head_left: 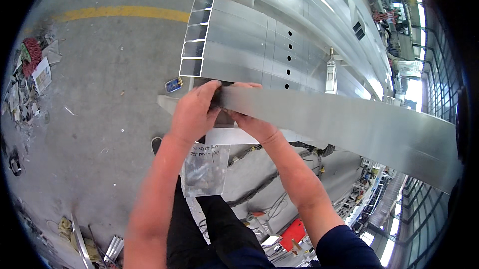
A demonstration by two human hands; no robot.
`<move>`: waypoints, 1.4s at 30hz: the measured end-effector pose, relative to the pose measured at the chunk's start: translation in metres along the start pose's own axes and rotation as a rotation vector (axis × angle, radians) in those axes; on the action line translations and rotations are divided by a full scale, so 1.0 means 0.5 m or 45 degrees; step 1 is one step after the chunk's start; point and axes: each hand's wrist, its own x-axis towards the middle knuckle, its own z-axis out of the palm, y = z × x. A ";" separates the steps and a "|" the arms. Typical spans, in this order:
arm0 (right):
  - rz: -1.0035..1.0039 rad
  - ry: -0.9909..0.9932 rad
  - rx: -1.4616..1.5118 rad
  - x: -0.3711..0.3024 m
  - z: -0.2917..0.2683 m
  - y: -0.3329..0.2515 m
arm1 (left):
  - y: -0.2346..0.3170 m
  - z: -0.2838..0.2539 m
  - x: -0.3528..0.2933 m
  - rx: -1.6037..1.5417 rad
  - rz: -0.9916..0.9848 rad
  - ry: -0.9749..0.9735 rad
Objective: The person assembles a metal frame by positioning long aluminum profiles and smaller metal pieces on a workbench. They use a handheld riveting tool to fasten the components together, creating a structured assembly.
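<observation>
A long silver metal profile [339,119] slants from the middle of the view to the right edge, its near end blurred. My right hand [254,125] is closed around that end, with fingers showing above and below it. At the end's opening, my left hand [195,110] is closed, its thumb and fingers pressed at the edge. Something dark shows between the two hands, too hidden to name. Just beyond them lies a row of hollow rectangular profiles [239,44], side by side, with open ends at the left and a line of round dark holes.
A clear plastic bag [205,172] hangs below my hands. A blue and yellow can [173,85] is beside the profiles' open ends. Upright on the profiles stands a silver tool [331,73]. Cables [259,186] and a red object [293,234] are lower right; scraps [22,97] lie far left.
</observation>
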 end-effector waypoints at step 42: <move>0.036 0.263 0.234 -0.032 0.046 0.026 | -0.013 -0.011 0.032 0.252 0.244 -0.264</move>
